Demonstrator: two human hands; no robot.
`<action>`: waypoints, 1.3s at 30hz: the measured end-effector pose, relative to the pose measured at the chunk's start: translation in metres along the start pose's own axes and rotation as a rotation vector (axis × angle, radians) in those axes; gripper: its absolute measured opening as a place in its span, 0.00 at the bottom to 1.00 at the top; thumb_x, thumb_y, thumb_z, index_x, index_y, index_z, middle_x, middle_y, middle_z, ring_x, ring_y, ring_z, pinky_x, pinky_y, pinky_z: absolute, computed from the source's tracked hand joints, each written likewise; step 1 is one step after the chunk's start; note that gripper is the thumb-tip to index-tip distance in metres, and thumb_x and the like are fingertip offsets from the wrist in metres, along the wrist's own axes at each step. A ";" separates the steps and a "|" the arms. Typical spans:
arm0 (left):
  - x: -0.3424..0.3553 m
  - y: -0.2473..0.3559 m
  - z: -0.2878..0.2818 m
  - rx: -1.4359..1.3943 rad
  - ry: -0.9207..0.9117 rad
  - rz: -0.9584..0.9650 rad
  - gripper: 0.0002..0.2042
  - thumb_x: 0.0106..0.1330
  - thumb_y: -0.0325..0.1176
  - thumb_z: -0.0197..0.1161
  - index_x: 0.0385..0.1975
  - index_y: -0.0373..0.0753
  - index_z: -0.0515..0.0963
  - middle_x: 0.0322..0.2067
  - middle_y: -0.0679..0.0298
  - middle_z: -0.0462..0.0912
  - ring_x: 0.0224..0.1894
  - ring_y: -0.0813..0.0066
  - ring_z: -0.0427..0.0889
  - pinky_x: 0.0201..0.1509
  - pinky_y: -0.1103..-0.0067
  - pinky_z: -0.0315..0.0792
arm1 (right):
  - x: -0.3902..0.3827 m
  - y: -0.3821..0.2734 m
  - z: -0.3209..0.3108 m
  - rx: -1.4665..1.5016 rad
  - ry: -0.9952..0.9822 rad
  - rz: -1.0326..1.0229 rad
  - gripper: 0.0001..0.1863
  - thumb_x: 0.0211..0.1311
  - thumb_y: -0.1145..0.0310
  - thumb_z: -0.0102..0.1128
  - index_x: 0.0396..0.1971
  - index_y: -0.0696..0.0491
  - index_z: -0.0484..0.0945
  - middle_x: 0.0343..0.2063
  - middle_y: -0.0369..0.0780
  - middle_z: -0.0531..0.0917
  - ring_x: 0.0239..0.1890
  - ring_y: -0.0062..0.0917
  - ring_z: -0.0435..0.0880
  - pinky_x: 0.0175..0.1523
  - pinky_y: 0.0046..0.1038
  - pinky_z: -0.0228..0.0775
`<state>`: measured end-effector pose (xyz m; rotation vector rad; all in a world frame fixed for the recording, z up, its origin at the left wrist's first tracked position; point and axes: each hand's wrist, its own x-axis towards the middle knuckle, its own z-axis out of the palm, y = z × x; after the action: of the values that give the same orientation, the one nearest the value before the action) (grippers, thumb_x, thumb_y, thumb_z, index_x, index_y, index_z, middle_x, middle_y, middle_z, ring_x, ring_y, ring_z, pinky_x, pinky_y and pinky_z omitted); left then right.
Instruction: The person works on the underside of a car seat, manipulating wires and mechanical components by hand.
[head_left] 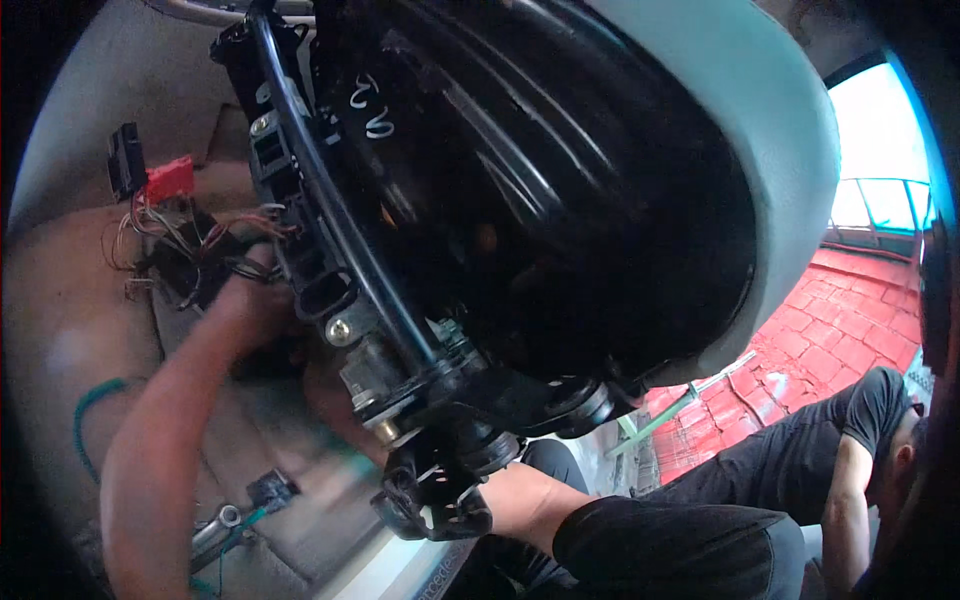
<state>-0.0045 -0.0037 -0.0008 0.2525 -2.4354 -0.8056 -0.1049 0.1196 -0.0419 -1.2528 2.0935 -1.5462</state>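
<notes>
Tipped up in front of the worker, a vehicle seat [600,190] shows its underside: a glossy black ribbed pan inside a smooth, pale-grey rounded rim. Its long edge, lined by a round black tube [330,185], slants from upper left to lower centre. The left hand [252,305] reaches behind that edge, beside thin wires [190,245]; I can't tell whether its fingers grip. The right forearm [525,500] passes behind a black bracket [435,490], hand hidden.
</notes>
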 end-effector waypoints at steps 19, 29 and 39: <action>0.007 0.007 0.014 -0.252 0.314 -0.063 0.10 0.57 0.30 0.57 0.37 0.35 0.77 0.37 0.47 0.80 0.44 0.48 0.78 0.47 0.65 0.73 | -0.016 -0.018 0.008 0.043 -0.029 -0.099 0.09 0.64 0.70 0.47 0.41 0.57 0.70 0.24 0.39 0.74 0.25 0.26 0.75 0.30 0.26 0.66; 0.017 -0.006 0.039 -0.249 0.482 -0.252 0.11 0.60 0.33 0.57 0.38 0.34 0.78 0.37 0.46 0.80 0.43 0.47 0.78 0.47 0.65 0.72 | 0.004 0.011 0.000 -0.270 -0.108 -0.192 0.17 0.68 0.66 0.44 0.54 0.57 0.64 0.35 0.42 0.76 0.29 0.26 0.76 0.33 0.28 0.69; 0.002 -0.002 -0.001 -0.686 0.100 -0.348 0.14 0.56 0.35 0.63 0.38 0.34 0.82 0.37 0.51 0.83 0.41 0.63 0.82 0.47 0.73 0.73 | -0.012 -0.022 0.015 0.082 0.042 0.088 0.10 0.71 0.66 0.43 0.45 0.54 0.67 0.18 0.36 0.72 0.17 0.21 0.72 0.23 0.24 0.67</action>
<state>-0.0057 -0.0067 -0.0006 0.4358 -1.9016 -1.6708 -0.0773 0.1171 -0.0320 -1.0953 2.0589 -1.6147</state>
